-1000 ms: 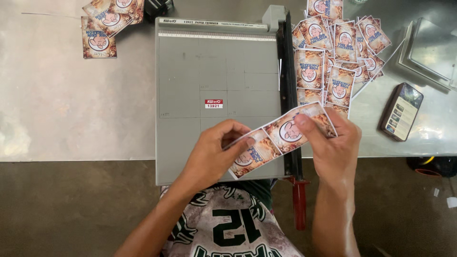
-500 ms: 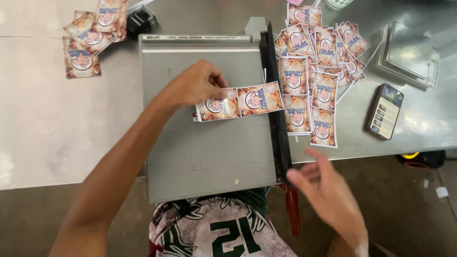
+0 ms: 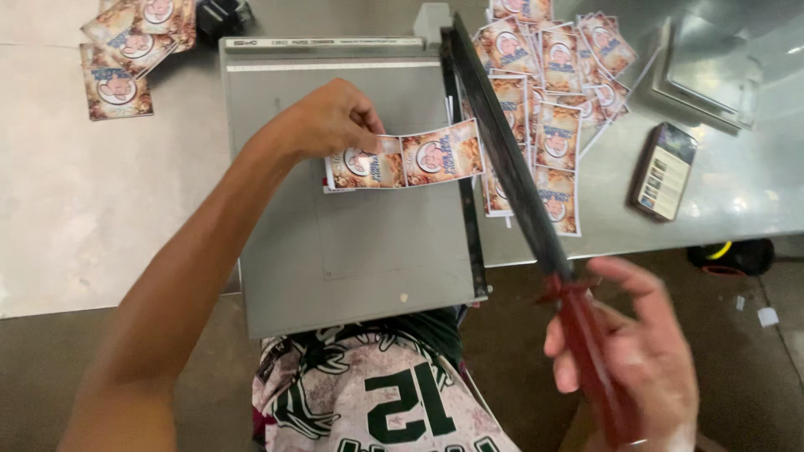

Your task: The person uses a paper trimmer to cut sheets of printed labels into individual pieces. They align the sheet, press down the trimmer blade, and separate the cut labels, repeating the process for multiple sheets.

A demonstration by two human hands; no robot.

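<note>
My left hand (image 3: 331,121) presses a strip of two printed cards (image 3: 406,159) flat on the grey paper trimmer board (image 3: 360,243), its right end reaching the cutting edge. My right hand (image 3: 636,351) grips the red handle (image 3: 590,351) of the trimmer's black blade arm (image 3: 502,151), which is raised at an angle above the board's right edge.
Several cut cards (image 3: 544,92) lie spread to the right of the trimmer, and another small pile of cards (image 3: 126,50) sits at the far left. A phone (image 3: 663,172) and a clear tray (image 3: 712,71) lie on the right of the metal table (image 3: 84,192).
My left hand laid the card strip on the board against the cutting edge. My right hand let go of the strip, took the red handle and lifted the blade arm.
</note>
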